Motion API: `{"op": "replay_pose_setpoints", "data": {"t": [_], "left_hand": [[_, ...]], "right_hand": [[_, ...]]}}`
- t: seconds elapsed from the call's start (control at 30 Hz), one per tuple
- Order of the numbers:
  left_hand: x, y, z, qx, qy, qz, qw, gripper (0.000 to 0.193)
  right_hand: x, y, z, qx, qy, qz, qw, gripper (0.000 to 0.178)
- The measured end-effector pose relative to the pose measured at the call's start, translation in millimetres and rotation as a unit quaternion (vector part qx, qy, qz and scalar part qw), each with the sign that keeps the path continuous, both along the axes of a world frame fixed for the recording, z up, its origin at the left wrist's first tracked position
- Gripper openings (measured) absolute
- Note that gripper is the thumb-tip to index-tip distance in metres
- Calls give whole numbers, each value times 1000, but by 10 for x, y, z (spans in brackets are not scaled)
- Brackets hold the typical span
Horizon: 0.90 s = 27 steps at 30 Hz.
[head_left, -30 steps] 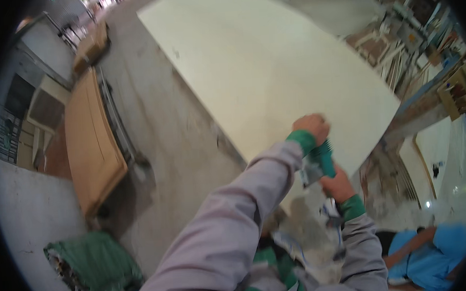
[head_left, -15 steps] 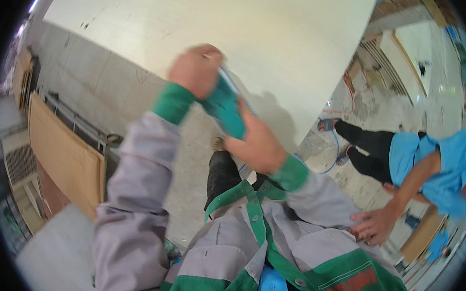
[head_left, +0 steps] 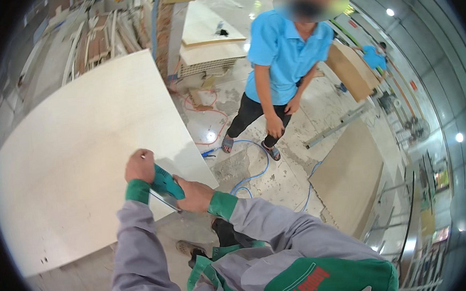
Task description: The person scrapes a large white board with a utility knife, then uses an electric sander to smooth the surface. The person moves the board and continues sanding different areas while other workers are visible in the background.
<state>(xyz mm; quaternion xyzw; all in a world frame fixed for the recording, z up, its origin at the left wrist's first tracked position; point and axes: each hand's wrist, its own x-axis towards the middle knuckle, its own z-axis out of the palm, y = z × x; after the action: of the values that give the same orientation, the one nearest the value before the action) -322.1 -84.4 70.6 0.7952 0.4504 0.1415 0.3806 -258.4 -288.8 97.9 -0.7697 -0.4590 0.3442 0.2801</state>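
My left hand (head_left: 140, 166) is closed on the far end of a teal hand tool (head_left: 166, 182) with dark slots and a thin pale edge along its lower side. My right hand (head_left: 194, 195) grips its near end, thumb along the top. The tool is held slanted over the near edge of a large cream-white board (head_left: 77, 133). Whether it touches the board I cannot tell. My fingers and palms cover both of its ends.
A person in a blue shirt (head_left: 288, 51) stands beyond the board's right corner. A blue hose (head_left: 266, 167) and an orange hose (head_left: 223, 122) lie on the floor there. Brown sheets (head_left: 352, 175) are at right; wood strips (head_left: 112, 38) lie behind the board.
My view has swung to the right, bringing the standing person upright into sight. Both hands still hold the teal tool. The person's hand is no longer by my right sleeve.
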Motion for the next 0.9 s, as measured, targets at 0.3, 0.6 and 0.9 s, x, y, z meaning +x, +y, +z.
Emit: {"op": "replay_pose_setpoints", "data": {"t": [0.3,0.6,0.9], "left_hand": [[-703,62,273,37,89,80,992,41],[-3388,914,20,21,102,214,971,43],[-1654,1540,-115,244,178,-4,953,36]], "right_hand": [[-685,431,481,-11,-115,39,993,96],[-2459,1265,188,13,17,233,972,96],[-1348,1651,-72,40,-51,95,993,97]]}}
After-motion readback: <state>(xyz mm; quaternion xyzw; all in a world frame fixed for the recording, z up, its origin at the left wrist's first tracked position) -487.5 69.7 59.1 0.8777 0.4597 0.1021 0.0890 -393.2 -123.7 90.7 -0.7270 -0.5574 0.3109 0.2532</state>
